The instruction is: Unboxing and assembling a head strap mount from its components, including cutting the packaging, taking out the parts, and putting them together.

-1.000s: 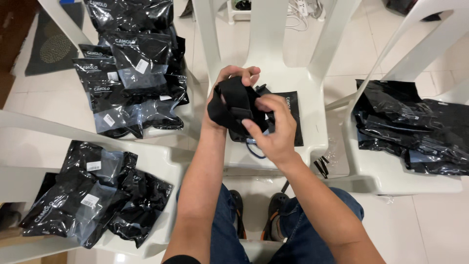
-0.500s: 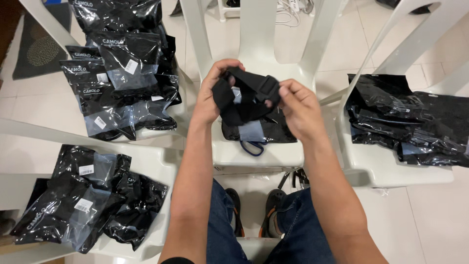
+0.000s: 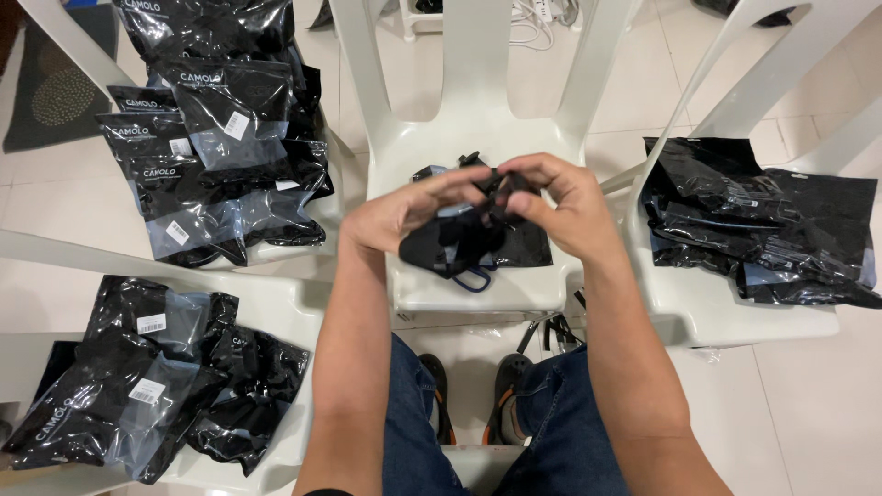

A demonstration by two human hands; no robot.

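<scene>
Lowered since before, both hands (image 3: pixel 496 207) pinch the black pouch (image 3: pixel 459 241).

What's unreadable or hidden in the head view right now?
- Black fabric item: its upper part is covered by the left hand and right hand, so its exact kind is unclear.
- Loose black pouches on the right chair: cut off by the right edge.
- Lower bagged pile: cut off by the left and bottom edges.

Makeshift packing spot in a home-like room.
Pale tiled floor (image 3: pixel 808 386); white plastic chairs (image 3: pixel 478 110) serve as surfaces, piled with sealed black plastic bags (image 3: pixel 211 138) and more bags (image 3: pixel 753 220). Dark floor mat (image 3: pixel 55 92) at the edge; cables (image 3: pixel 542 14) on the floor behind.
</scene>
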